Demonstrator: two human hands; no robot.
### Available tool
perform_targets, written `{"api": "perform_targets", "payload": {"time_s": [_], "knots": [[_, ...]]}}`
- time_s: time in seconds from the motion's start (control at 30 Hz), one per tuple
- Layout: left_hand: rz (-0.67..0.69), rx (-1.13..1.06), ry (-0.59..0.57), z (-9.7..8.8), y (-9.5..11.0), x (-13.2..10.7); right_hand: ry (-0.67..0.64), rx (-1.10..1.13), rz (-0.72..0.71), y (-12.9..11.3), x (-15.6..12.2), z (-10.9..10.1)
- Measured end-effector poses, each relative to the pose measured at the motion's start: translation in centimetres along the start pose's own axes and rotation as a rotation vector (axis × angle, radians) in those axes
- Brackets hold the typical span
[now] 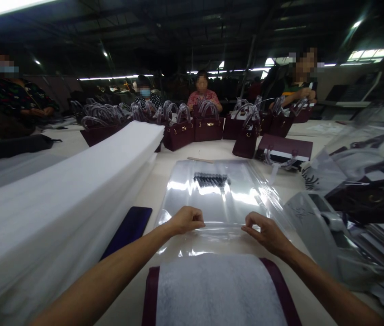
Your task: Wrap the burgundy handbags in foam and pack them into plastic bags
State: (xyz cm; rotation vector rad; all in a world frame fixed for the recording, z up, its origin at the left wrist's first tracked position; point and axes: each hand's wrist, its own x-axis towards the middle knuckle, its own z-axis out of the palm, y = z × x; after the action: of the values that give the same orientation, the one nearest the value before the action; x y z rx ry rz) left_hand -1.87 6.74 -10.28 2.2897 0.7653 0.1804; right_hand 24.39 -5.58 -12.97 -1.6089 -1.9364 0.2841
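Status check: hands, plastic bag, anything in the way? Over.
Left hand and right hand both pinching near edge of clear plastic bag. Bag lies flat on table. Foam-covered maroon bag close at near edge.

The plastic bag (217, 194) is clear, glossy film catching glare. The white sheet (217, 292) looks soft, matt, fibrous. The maroon handbags (208, 127) show smooth leather-like skin with small gold-coloured metal clasps.

A handbag packing workshop: beyond the hands, workers (201, 93) sit round a long table (212, 151) lined with maroon bags (208, 123); white sheets (59, 194) stacked left.
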Motion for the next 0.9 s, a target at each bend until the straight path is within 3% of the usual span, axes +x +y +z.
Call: {"api": "perform_targets", "payload": {"time_s": [0.3,0.4,0.57,0.73,0.9], "knots": [[-0.007,-0.013,-0.021,-0.3,1.8,0.1,0.015,-0.091,-0.074,0.0,0.3,-0.4],[-0.012,0.040,0.044,-0.1,2.3,0.3,0.108,-0.178,-0.100,-1.0,0.3,-0.3],[-0.005,0.146,0.165,-0.3,3.5,1.0,0.134,-0.354,-0.322,-3.7,1.7,-0.5],[0.055,0.178,0.142,-0.7,3.9,0.9,0.026,-0.400,-0.227,-3.4,3.3,-0.2],[0.066,0.133,0.114,-0.5,3.5,0.4,0.040,-0.350,-0.151,-2.6,3.3,0.7]]}}
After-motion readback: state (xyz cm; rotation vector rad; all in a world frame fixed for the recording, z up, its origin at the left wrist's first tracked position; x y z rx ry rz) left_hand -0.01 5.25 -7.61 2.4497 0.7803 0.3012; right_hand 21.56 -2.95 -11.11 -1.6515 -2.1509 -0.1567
